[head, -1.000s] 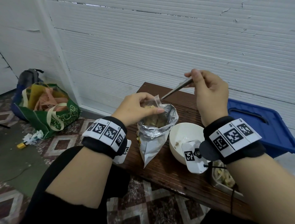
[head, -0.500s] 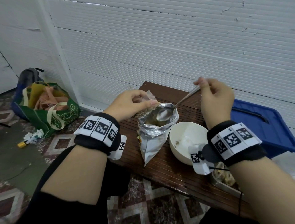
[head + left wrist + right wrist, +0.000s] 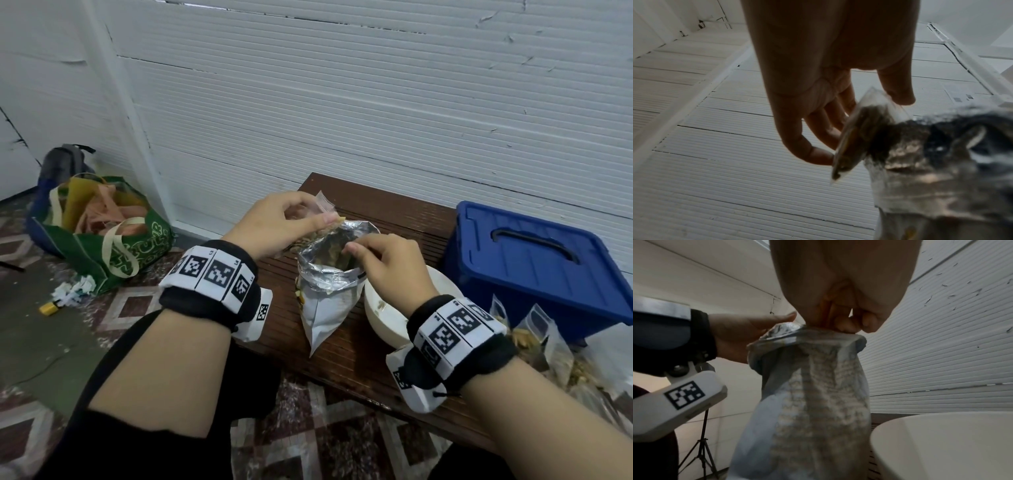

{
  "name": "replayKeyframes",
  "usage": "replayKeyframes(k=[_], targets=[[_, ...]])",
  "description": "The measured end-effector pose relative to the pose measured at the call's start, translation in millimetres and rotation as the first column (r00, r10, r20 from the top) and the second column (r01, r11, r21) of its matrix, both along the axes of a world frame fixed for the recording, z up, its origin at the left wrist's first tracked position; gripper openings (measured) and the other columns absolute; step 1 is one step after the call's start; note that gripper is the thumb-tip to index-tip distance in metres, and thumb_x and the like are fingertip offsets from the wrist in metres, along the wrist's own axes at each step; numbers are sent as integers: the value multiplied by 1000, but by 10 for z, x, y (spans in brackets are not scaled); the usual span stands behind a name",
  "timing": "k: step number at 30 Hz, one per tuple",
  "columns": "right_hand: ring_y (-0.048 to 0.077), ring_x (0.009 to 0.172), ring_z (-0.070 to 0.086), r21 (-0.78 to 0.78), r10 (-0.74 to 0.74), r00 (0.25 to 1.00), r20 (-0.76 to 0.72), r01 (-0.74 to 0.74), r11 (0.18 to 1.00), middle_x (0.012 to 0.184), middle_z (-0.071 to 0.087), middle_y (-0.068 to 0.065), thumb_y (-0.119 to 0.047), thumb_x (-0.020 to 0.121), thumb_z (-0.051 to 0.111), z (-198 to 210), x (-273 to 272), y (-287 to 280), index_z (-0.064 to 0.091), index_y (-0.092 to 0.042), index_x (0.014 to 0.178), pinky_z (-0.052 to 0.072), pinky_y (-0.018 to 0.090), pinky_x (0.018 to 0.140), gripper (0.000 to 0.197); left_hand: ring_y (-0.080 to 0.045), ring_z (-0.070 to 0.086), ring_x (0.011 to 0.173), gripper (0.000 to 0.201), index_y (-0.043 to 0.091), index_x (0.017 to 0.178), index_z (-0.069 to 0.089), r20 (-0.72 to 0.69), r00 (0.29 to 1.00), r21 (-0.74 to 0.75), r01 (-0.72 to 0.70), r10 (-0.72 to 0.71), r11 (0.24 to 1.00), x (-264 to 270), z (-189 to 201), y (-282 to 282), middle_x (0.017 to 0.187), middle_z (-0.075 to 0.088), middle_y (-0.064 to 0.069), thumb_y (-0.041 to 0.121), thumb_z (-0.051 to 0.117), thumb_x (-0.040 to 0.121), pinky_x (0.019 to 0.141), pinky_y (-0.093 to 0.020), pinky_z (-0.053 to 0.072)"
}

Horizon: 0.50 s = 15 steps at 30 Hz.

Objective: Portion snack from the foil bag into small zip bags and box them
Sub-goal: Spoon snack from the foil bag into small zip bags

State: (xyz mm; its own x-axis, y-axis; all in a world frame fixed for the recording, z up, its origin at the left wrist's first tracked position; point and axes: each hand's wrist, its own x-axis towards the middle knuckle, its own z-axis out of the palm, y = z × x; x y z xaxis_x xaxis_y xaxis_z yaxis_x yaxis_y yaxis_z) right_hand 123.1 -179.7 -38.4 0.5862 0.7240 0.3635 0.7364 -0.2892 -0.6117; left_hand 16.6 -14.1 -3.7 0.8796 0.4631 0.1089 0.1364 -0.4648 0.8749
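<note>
Spoon no longer shows: half a second earlier the right hand held it high above the foil bag; now that hand has dropped to the bag's mouth, fingers curled at the rim, and what they grip is hidden. The left hand still pinches the small zip bag, partly filled, just beside the opening. Foil bag stands on the wooden table, white bowl next to it. Another scoop is probably being loaded. Filled bags lie at right, near the blue box, not yet boxed.
</note>
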Motion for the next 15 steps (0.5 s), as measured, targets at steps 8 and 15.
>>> replayKeyframes(k=[8,15], targets=[[15,58,54,171,-278,884,-375,361,917,64,65,3,-24,96,54,150,129,-24,68,-20,73,45,28,59,27,6,62,74,55,24,99,70,-4,1000,-8,26,-26,1000,-4,-14,29,92,69,10,65,64,64,64,-14,45],[5,55,49,196,-417,760,-498,567,800,58,61,-8,-23,97,52,211,335,-84,67,-22,64,42,31,68,35,6,54,61,51,21,102,70,18,999,5,46,-46,999,-12,-4,25,87,65,7,57,64,68,41,-5,35]])
